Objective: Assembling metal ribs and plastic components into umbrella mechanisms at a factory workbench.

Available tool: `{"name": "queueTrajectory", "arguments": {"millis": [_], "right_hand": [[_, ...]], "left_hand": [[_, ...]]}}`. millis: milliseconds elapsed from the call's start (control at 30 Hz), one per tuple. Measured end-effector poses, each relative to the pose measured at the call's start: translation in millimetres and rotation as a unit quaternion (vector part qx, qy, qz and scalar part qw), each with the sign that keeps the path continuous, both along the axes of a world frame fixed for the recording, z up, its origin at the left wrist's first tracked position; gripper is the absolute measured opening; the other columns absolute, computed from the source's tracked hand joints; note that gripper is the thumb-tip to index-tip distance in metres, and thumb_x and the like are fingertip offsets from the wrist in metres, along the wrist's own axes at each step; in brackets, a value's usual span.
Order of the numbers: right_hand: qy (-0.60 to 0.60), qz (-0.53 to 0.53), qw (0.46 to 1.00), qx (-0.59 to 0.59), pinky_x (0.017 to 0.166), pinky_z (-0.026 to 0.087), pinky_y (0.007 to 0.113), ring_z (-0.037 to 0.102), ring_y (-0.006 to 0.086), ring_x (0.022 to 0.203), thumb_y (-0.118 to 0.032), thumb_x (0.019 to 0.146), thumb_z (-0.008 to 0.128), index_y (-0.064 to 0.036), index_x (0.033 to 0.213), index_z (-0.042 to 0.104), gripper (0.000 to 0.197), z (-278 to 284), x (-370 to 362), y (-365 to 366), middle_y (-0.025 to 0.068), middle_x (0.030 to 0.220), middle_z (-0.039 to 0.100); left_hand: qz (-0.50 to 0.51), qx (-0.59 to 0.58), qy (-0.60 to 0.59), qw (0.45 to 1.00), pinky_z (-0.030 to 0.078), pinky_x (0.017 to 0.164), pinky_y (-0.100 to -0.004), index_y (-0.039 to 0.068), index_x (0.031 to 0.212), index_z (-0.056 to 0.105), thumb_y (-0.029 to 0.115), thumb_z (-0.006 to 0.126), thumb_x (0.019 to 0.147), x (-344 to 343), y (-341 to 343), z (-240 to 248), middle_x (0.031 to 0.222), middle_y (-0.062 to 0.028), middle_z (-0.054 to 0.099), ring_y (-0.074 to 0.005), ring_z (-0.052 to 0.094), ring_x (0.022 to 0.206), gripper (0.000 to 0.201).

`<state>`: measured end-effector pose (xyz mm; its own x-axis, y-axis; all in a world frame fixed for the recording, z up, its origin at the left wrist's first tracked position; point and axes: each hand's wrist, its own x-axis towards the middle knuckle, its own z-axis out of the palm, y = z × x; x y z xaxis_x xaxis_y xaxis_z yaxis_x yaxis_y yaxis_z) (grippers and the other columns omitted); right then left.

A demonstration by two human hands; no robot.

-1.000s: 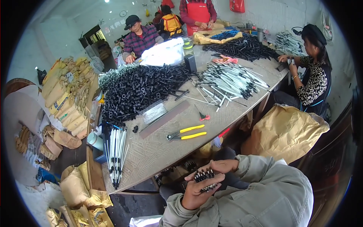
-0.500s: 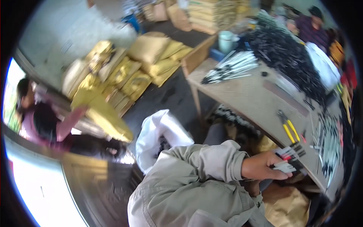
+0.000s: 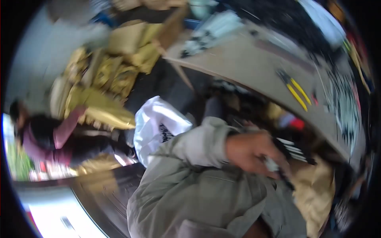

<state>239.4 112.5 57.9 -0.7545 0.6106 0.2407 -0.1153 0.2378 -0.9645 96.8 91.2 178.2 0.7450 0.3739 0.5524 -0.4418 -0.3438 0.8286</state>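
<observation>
My left hand (image 3: 256,152) reaches across from the left in a grey sleeve (image 3: 198,144), its fingers closed. A small pale-and-black stick (image 3: 272,164) shows between the fingers. Beside the fingertips lie several white sticks with black ends (image 3: 293,150); blur hides whether the same hand grips them. A patch of skin (image 3: 260,230) at the lower edge may be my right arm; its fingers are hidden. Below the hand is a crumpled brown paper sack (image 3: 317,190). Yellow-handled pliers (image 3: 297,91) rest on the table (image 3: 238,63) beyond.
Bundles of pale rods (image 3: 214,31) and thin sticks (image 3: 343,107) lie on the table, near a black heap (image 3: 274,20). A white sack (image 3: 152,119) with black pieces stands at my left. Farther left, a person (image 3: 47,135) handles a yellow sack (image 3: 107,111) by stacked sacks (image 3: 127,39).
The view has shifted, so the table sits higher. My left hand has moved left and turned; the bunch of white-and-black sticks now shows beyond its fingers. The person's yellow sack lies lower and flatter.
</observation>
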Motion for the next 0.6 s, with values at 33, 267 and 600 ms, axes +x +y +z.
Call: {"name": "queueTrajectory", "arguments": {"millis": [33,267,600], "right_hand": [[-0.007,-0.047,0.999,0.000,0.104,0.028,0.038,0.033,0.0248,0.127,-0.049,0.084,0.051,-0.0024,0.138,0.026,0.076,5,17,-21,0.0141,0.139,0.032],[-0.098,-0.134,0.950,0.265,0.101,0.030,0.040,0.042,0.0327,0.118,-0.036,0.068,0.073,-0.0014,0.134,0.032,0.085,-12,38,-2,0.0152,0.129,0.042],[-0.047,-0.097,0.970,0.217,0.108,0.014,0.047,0.025,0.0279,0.134,-0.033,0.065,0.075,-0.0052,0.139,0.024,0.094,-2,46,-3,0.0137,0.144,0.026]], "left_hand": [[-0.061,0.047,0.029,0.997,0.048,0.088,-0.0353,-0.004,0.116,0.054,0.006,0.061,0.081,-14,5,-9,0.117,-0.0159,0.057,-0.0291,0.058,0.105,0.037],[-0.120,0.247,0.080,0.958,0.046,0.089,-0.0404,0.005,0.114,0.059,0.025,0.046,0.088,-8,23,-10,0.111,-0.0158,0.061,-0.0291,0.060,0.103,0.035],[-0.146,0.273,0.103,0.945,0.050,0.083,-0.0375,0.004,0.105,0.063,0.023,0.044,0.085,-13,4,-20,0.108,-0.0178,0.062,-0.0283,0.061,0.102,0.033]]}}
